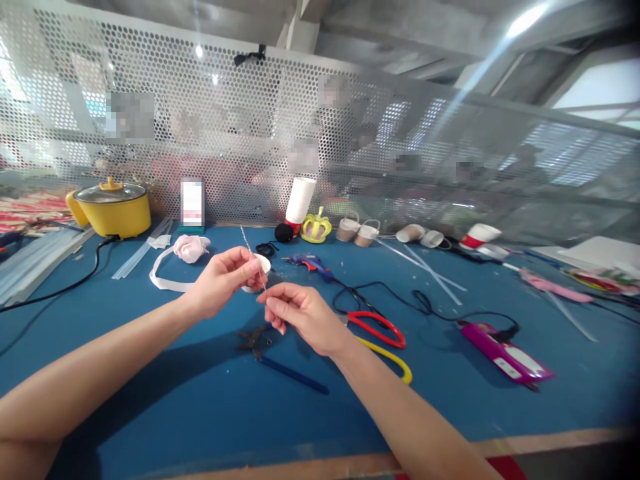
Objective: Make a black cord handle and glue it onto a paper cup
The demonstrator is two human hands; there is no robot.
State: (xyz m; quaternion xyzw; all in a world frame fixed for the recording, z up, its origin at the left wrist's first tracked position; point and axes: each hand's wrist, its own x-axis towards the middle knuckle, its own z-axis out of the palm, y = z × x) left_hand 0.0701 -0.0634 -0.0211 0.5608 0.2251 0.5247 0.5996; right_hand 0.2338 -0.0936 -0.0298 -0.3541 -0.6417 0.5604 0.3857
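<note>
A thin, pale twisted wire [243,235] slants between my hands above the blue table. My left hand [227,277] pinches it around its middle, and its upper end sticks up past the fingers. At the lower end, my right hand [297,310] is closed on the wire with thumb and forefinger. Behind the hands stands a small white cup [263,265], partly hidden by them. Pliers [285,373] with blue handles lie below my hands, and scissors with a red [377,327] and a yellow handle loop are beside my right wrist.
A blue glue gun [311,265] with a black cord lies beyond my right hand. To the right is a purple power strip [505,355]. White ribbon [170,285], a yellow pot [115,212], a phone [193,203] and stacked paper cups [301,200] stand or lie toward the perforated screen.
</note>
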